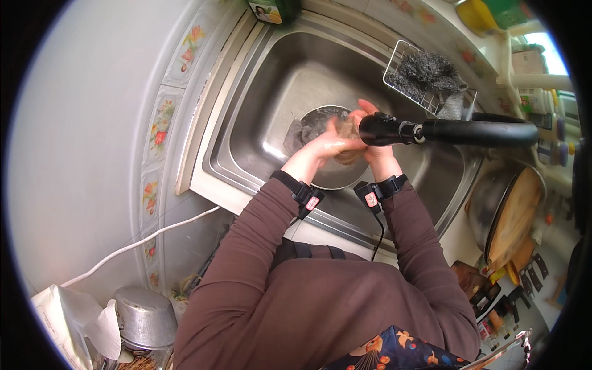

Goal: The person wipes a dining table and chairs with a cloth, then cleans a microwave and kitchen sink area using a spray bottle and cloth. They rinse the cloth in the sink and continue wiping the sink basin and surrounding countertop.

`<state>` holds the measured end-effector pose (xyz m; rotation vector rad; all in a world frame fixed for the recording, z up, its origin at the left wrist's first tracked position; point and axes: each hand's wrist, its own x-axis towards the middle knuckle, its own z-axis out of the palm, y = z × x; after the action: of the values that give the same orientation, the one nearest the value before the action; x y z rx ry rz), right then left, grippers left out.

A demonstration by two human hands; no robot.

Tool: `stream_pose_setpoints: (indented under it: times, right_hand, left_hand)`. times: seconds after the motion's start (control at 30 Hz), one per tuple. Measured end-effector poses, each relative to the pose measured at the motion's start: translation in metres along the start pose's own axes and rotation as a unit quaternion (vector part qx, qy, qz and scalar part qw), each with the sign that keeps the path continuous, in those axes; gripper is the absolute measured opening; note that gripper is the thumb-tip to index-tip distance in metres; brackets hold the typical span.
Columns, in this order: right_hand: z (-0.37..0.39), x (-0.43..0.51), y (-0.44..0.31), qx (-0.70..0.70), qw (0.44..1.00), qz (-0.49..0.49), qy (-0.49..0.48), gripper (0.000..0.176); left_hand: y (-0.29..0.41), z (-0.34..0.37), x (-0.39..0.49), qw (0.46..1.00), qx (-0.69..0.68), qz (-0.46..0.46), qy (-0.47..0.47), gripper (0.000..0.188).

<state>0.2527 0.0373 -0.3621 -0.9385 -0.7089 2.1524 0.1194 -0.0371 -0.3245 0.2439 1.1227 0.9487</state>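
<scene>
Both of my hands are together over a round metal basin (340, 185) that stands in a stainless steel sink (286, 55). Between them is a wet, brownish thing (348, 159), blurred, perhaps a cloth or sponge. My left hand (330, 143) lies against its near left side with the thumb across. My right hand (377, 150) is at its right side, partly hidden behind the head of a black faucet (386, 129). A grey cloth (296, 136) lies at the basin's left edge. Water in the basin looks cloudy.
A wire rack (393, 85) with steel wool (428, 74) hangs at the sink's far right edge. A green bottle (277, 11) stands at the back corner. Right of the sink are a large metal pan (483, 203) and a round wooden board (515, 217). An aluminium pot (145, 319) sits lower left.
</scene>
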Motion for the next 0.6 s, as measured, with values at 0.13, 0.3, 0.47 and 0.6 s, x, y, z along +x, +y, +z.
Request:
stream_pose_setpoints:
  times: [0.13, 0.3, 0.47, 0.6]
  right_hand:
    - [0.022, -0.007, -0.019, -0.083, 0.986, -0.024, -0.140, 0.069]
    - [0.030, -0.004, -0.034, -0.204, 0.961, 0.021, -0.184, 0.025]
    - [0.015, 0.009, -0.008, -0.314, 0.947, -0.060, -0.034, 0.028]
    - [0.001, 0.017, 0.012, -0.405, 0.898, -0.173, -0.004, 0.025]
  left_hand:
    - [0.013, -0.008, -0.001, 0.972, -0.063, -0.119, -0.192, 0.047]
    - [0.024, -0.005, 0.002, 0.967, 0.003, -0.143, -0.210, 0.012]
    - [0.020, 0.011, 0.007, 0.978, 0.159, -0.089, -0.104, 0.017]
    - [0.003, 0.019, 0.020, 0.881, 0.453, 0.134, 0.013, 0.030]
